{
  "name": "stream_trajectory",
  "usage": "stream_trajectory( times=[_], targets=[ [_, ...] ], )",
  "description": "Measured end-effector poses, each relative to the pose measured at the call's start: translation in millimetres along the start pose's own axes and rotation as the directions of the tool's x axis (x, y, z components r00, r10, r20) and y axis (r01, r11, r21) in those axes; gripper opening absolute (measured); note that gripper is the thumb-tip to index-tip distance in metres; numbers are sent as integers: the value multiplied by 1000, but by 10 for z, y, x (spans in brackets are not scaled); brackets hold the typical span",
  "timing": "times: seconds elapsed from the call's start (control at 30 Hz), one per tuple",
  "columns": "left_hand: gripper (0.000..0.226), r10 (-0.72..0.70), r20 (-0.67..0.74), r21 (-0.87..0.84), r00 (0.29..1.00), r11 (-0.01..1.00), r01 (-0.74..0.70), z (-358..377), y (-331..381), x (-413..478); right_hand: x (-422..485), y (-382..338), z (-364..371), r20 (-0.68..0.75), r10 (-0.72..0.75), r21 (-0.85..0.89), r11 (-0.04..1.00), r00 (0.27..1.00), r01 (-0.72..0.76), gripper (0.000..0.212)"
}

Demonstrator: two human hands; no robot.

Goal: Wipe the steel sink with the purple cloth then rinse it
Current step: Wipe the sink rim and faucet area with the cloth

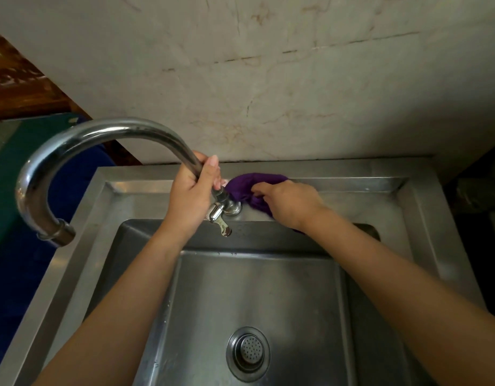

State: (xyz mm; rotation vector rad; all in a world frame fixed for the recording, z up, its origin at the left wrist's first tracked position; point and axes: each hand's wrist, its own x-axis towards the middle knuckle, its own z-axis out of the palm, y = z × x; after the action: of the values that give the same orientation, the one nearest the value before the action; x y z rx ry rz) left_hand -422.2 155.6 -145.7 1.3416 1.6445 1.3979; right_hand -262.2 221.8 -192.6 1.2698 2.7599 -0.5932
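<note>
The steel sink [416, 207] fills the lower half of the view, with a round strainer drain [248, 353] in its basin. A curved chrome faucet [82, 140] rises from the back ledge and arcs out to the left. My left hand [192, 196] grips the faucet's neck just above its base. My right hand [288, 203] holds the bunched purple cloth [247, 185] against the back ledge, right beside the faucet base. The small tap lever [222, 225] points toward me. No water is running.
A veined marble wall [268, 79] stands directly behind the sink. To the left lie a green surface [15, 146] and something dark blue [23, 268]. A dark gap runs along the sink's right side.
</note>
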Motion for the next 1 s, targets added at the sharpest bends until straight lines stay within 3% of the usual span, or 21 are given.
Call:
stream_trajectory(
  times=[0.1,0.2,0.37,0.73,0.83,1.0],
  targets=[
    [25,-13,-18,-12,1000,1000,13,43,21,-11,-115,-85,32,-157,-99,-115,990,983,82,38],
    [25,-15,-22,-15,1000,1000,14,67,18,1,-125,5,97,-384,-271,-191,958,882,211,39],
    [23,-15,-12,-31,1000,999,15,77,-6,-5,111,189,241,-133,-308,-174,943,942,284,50],
    [25,0,-3,-29,1000,1000,0,60,-38,35,539,-159,-73,65,-417,-250,873,907,419,33],
    [23,6,10,-28,1000,1000,-6,58,-26,37,464,-76,54,-55,-416,-180,898,908,401,32],
    [22,-2,25,-29,1000,1000,2,73,-17,51,151,170,291,-273,-272,-80,962,923,260,40]
  ],
)
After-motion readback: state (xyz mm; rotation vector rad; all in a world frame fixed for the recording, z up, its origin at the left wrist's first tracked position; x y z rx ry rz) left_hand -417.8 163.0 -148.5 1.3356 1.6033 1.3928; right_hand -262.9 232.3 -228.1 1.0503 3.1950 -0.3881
